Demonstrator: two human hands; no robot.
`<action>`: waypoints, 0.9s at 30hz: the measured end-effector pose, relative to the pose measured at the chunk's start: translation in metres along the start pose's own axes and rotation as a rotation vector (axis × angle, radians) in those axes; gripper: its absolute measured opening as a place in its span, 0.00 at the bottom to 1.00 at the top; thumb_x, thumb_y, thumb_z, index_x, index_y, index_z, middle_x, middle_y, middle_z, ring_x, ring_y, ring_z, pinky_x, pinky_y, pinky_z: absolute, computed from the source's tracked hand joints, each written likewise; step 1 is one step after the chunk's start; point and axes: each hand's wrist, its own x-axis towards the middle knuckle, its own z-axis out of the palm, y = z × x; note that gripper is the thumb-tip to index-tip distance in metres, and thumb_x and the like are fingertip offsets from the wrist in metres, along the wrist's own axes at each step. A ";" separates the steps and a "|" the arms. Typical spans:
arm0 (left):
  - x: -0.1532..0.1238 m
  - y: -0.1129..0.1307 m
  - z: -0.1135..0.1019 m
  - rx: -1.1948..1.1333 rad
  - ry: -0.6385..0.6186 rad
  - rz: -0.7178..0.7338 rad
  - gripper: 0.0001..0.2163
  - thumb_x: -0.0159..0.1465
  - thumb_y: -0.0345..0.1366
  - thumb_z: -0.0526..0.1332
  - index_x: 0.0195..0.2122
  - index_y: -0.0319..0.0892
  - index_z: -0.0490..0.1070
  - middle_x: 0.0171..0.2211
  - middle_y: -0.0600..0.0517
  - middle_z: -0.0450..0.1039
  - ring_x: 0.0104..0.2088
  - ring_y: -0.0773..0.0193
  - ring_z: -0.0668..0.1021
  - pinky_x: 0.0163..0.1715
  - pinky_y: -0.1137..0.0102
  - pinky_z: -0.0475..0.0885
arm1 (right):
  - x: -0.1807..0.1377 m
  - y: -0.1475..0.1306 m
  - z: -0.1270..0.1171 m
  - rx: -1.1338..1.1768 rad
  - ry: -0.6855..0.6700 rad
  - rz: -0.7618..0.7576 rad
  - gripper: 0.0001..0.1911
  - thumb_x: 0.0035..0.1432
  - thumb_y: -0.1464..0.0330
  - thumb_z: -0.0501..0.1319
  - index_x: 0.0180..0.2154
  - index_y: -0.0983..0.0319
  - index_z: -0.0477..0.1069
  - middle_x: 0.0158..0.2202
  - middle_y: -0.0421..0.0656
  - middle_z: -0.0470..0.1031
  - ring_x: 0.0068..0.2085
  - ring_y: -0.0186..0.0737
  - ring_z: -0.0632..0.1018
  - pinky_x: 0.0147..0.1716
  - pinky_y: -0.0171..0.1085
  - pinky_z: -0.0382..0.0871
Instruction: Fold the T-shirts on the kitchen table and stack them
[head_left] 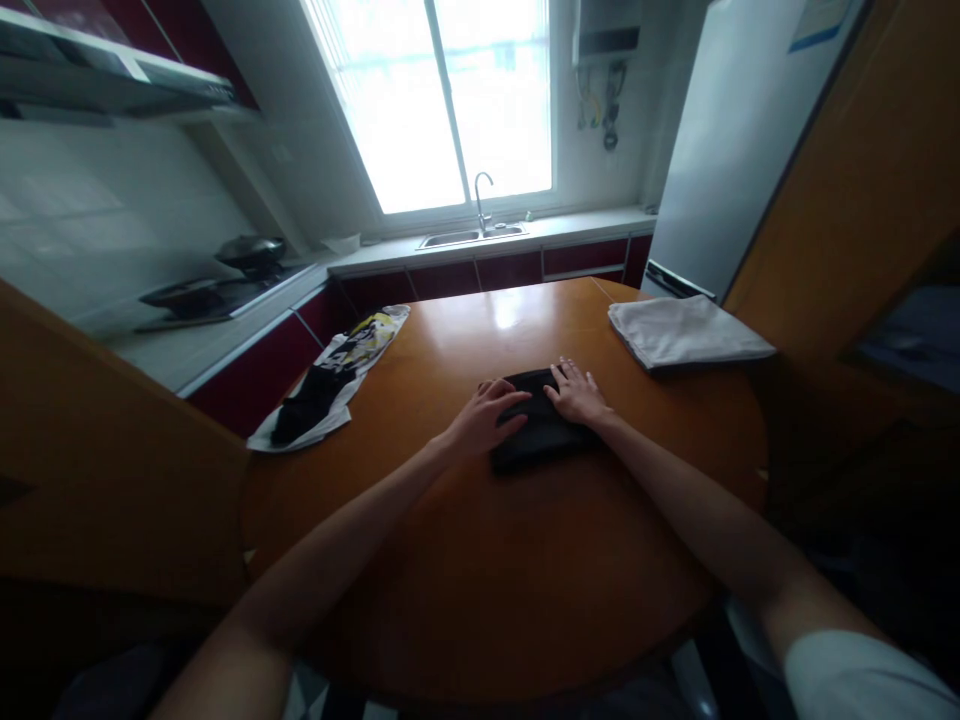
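Note:
A black folded item [541,432], seemingly a piece of cloth, lies flat near the middle of the round wooden table [465,560]. My right hand [577,393] rests flat on its upper right part, palm down with fingers spread. At its left edge is my left hand [489,415], fingers loosely bent and thumb apart, with nothing visible between them. Whether the left fingertips touch the black item I cannot tell.
White folded cloth [686,332] lies at the table's right side. A heap of black, white and yellow clothing [337,378] sits along the left edge. Beyond are a counter with a sink [472,237], a stove with a pan [253,252] and a fridge [742,150].

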 end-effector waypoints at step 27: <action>-0.069 0.059 0.004 0.096 -0.214 -0.131 0.37 0.57 0.15 0.50 0.67 0.48 0.59 0.52 0.46 0.65 0.43 0.62 0.75 0.51 0.67 0.73 | -0.001 0.001 0.001 0.013 0.002 0.007 0.34 0.71 0.54 0.47 0.71 0.63 0.51 0.75 0.51 0.43 0.74 0.49 0.47 0.69 0.57 0.42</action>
